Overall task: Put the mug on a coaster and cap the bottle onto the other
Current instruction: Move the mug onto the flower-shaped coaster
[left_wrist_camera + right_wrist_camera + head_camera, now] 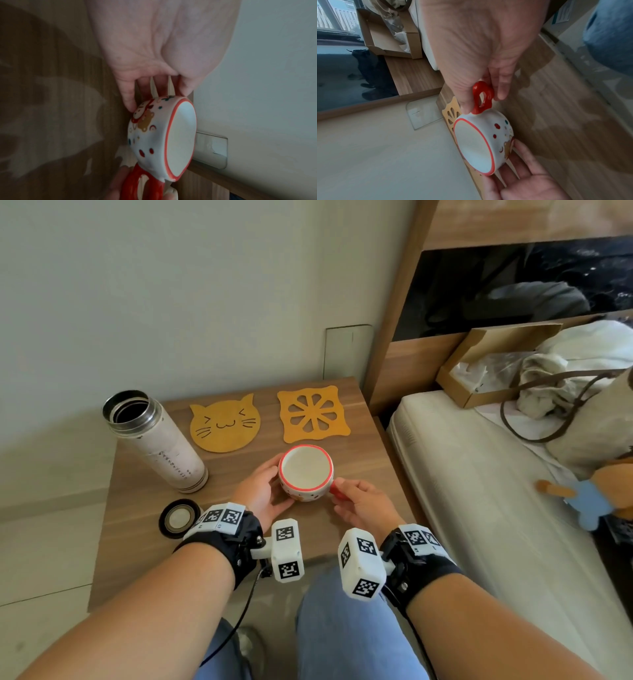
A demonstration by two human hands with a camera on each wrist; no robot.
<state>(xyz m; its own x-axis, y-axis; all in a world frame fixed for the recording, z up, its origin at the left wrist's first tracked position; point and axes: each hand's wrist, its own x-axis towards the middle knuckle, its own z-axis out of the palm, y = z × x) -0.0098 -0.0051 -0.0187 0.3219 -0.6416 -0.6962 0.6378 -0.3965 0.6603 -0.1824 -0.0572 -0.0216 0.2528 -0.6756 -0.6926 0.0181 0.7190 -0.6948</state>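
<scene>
Two hands meet at the mug (306, 472) in the head view, just in front of the flower coaster (313, 414) on the tabletop (144, 559). Left wrist: left hand (163, 47), fingers (127, 97) nearly straight, touches its side. Right wrist: right hand (481, 47) pinches its red handle (475, 97).

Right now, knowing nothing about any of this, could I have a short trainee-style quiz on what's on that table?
1. True or false: the mug is on the cat coaster.
2. What does the right hand pinch? A) the mug's handle B) a spoon C) a sock
3. Fill in: the bottle is open; its ___ lies on the table by the person's left wrist.

Key: 1 false, it is short of the cat coaster; 2 A; 3 cap.
</scene>
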